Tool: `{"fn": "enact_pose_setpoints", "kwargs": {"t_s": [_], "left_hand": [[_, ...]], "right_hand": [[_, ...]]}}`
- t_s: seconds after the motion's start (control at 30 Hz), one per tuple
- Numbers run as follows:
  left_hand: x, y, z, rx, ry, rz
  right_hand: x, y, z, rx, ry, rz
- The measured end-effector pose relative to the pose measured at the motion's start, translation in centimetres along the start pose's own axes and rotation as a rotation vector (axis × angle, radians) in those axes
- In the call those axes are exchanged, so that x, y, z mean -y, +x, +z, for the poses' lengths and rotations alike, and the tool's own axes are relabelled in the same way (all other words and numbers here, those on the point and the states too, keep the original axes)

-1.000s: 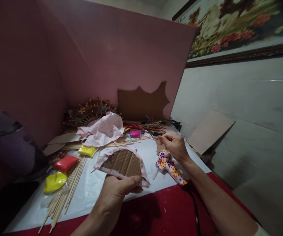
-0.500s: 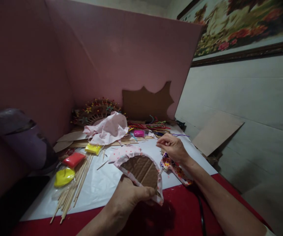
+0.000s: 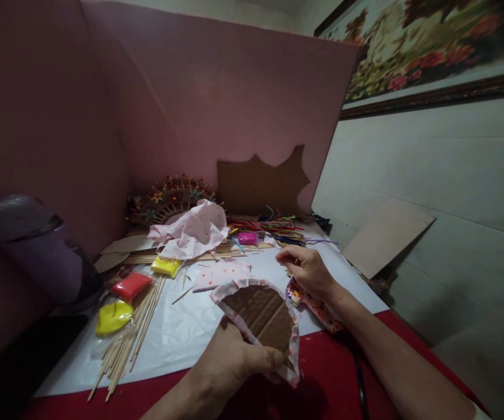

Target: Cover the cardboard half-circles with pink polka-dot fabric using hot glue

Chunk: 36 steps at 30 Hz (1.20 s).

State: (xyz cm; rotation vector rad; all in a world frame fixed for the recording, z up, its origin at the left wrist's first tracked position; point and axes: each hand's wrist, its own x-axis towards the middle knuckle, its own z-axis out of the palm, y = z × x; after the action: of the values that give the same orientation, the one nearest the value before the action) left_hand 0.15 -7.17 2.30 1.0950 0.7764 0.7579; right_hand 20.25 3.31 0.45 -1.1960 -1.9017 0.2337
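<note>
My left hand (image 3: 238, 356) grips a half-round piece of brown cardboard (image 3: 263, 312) along its straight side, thumb on top. Pale pink dotted fabric is folded over the cardboard's edge all round. To the right, my right hand (image 3: 308, 268) hovers with its fingers curled and thumb and forefinger close together; whether anything thin is between them cannot be made out. Below that hand lies a flower-patterned fabric-covered thing (image 3: 315, 306), partly hidden by the wrist. Just beyond the cardboard rests a flat dotted fabric piece (image 3: 221, 274) on the white sheet.
Wooden sticks (image 3: 140, 326) lie left, beside yellow (image 3: 114, 318) and red (image 3: 132, 286) clay packets. Crumpled pink fabric (image 3: 191, 230), a magenta packet (image 3: 248, 238) and scissors (image 3: 290, 240) lie farther back. A cut cardboard sheet (image 3: 261, 184) leans on the pink panel. A black cable (image 3: 360, 379) crosses the red cloth.
My left hand has shifted the fabric-edged cardboard slightly right and toward me, uncovering more of the flat dotted piece. My right hand has dropped a little.
</note>
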Motion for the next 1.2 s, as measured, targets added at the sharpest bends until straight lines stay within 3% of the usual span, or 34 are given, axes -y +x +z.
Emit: {"fn": "enact_pose_setpoints", "kwargs": {"t_s": [0.17,0.4,0.53,1.07,1.2], "left_hand": [[0.3,0.1,-0.3,0.006,-0.056,0.026],[0.1,1.3,-1.3,-0.191,-0.252,-0.026],[0.2,1.6,-1.7,-0.258,-0.285,-0.034],[0.2,1.5,-1.6,-0.249,-0.254,0.045],[0.1,1.4,-1.4,-0.276,-0.256,0.047]], "right_hand": [[0.1,-0.2,-0.2,-0.071,-0.011,0.051],[0.7,0.1,-0.4,-0.188,0.005,0.052],[0.5,0.1,-0.2,-0.129,0.066,0.088],[-0.9,0.1,0.5,-0.136,-0.046,0.114],[-1.6,1.7,-0.4,-0.105,-0.11,0.107]]}}
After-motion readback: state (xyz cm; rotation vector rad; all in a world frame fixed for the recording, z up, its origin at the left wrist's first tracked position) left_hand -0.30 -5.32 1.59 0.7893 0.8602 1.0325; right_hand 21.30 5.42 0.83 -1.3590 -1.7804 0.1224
